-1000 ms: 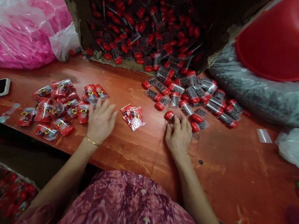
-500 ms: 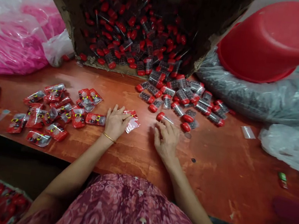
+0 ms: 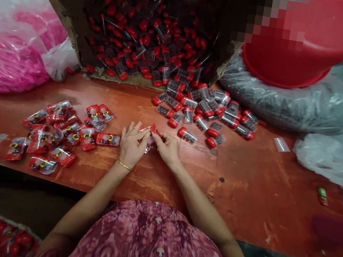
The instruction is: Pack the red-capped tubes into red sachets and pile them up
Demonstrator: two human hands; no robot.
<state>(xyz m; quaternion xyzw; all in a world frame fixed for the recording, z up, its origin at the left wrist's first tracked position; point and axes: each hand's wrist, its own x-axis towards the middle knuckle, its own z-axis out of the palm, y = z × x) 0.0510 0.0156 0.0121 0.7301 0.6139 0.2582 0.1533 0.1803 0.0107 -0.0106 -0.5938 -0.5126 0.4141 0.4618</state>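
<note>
— What's in the grip?
— The left hand [image 3: 131, 146] and right hand [image 3: 168, 149] are both pinched closed on one thin, glossy red-printed sachet [image 3: 151, 133], at the near middle of the scuffed reddish worktop [image 3: 248, 179].
— Around them?
— Crinkly filled packets [image 3: 60, 132] are heaped to the left. Behind, small clear red-capped vials [image 3: 207, 108] spill from a torn cardboard box [image 3: 75, 39].

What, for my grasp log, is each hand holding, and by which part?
Both hold one small red-printed clear plastic sachet: the left hand at its left edge, the right hand pinching its upper right edge.
</note>
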